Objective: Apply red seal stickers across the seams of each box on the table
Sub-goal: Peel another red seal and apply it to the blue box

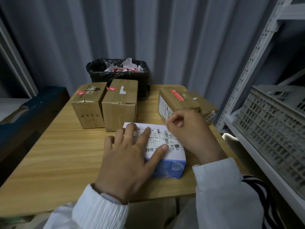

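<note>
A white and blue box [171,164] with a shipping label on top lies near the front of the wooden table [62,151]. My left hand [128,159] rests flat on its top with the fingers spread. My right hand [189,129] hovers over the box's far right corner, thumb and forefinger pinched together; what they pinch is too small to tell. Two upright cardboard boxes stand behind, the left one [89,104] and the right one [120,103], each with a red seal sticker on top. A flatter cardboard box [179,100] at the right carries a long red sticker.
A bin lined with a black bag [118,71] holds white and red paper scraps behind the table. A grey metal shelf [257,66] with a grey plastic crate [277,123] stands close on the right. Dark blue furniture [33,109] lies at the left.
</note>
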